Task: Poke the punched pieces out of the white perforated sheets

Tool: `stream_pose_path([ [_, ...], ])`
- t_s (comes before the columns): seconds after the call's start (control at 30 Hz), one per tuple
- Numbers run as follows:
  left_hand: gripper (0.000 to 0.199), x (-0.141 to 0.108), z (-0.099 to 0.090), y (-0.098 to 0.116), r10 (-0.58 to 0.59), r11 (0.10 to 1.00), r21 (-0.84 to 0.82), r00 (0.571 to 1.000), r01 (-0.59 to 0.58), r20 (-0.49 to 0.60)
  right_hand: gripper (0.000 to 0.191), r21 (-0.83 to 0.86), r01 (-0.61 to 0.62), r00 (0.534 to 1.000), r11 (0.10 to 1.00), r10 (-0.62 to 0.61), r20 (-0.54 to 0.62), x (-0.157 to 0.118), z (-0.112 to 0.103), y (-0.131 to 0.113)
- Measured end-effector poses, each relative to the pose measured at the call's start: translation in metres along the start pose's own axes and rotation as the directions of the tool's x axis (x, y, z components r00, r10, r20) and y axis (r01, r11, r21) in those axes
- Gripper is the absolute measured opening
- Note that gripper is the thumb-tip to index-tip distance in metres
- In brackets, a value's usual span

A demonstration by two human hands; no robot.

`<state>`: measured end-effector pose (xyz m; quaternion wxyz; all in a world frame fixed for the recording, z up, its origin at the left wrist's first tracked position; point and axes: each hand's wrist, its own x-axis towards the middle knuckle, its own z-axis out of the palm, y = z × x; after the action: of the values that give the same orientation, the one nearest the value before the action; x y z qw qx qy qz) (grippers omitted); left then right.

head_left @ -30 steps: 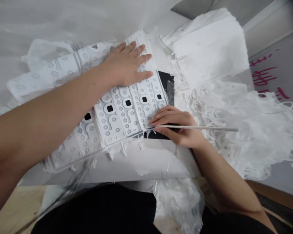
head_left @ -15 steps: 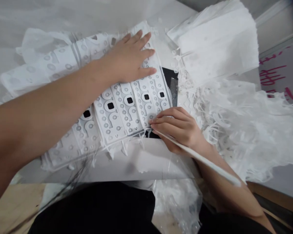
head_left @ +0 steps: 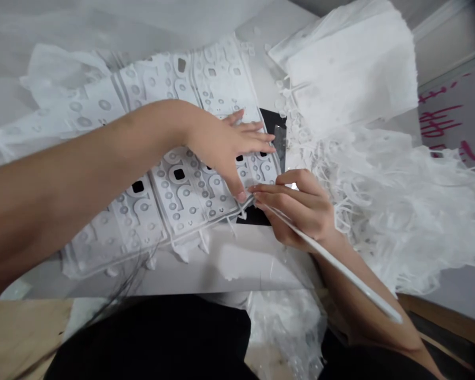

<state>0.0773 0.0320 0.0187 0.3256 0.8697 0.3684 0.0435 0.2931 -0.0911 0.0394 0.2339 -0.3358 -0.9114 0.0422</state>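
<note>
A white moulded rubber sheet (head_left: pixel 188 198) with rows of round bumps and square holes lies across the table. My left hand (head_left: pixel 225 145) rests on its right part, fingers spread and palm down, the thumb near the front edge. Just right of that thumb, my right hand (head_left: pixel 301 208) is closed in a pinch at the sheet's front right corner. It holds a long, thin white stick (head_left: pixel 340 266) that slants back over my forearm; its exact kind is unclear. Thin white tabs hang from the front edge of the sheet.
A large heap of stringy white scraps (head_left: pixel 411 211) lies on the right. Behind it is a stack of white sheets (head_left: pixel 352 68). A black plate (head_left: pixel 257 215) shows under the sheet's corner. A clear plastic bag (head_left: pixel 288 327) hangs below the table's front edge.
My left hand has slid toward me and to the right, its thumb now close to my right fingers. My right hand has shifted slightly right with the stick.
</note>
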Motion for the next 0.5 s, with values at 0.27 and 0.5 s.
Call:
stream_pose_path([
  [0.27, 0.111, -0.001, 0.001, 0.027, -0.001, 0.99, 0.137, 0.975, -0.03, 0.221, 0.018, 0.056, 0.051, 0.998, 0.997, -0.049, -0.043, -0.002, 0.003, -0.002],
  [0.5, 0.125, -0.002, -0.001, 0.036, -0.04, 0.974, 0.223, 0.949, -0.032, 0.313, 0.024, 0.023, 0.025, 0.998, 0.999, -0.023, -0.064, -0.006, 0.01, -0.006],
])
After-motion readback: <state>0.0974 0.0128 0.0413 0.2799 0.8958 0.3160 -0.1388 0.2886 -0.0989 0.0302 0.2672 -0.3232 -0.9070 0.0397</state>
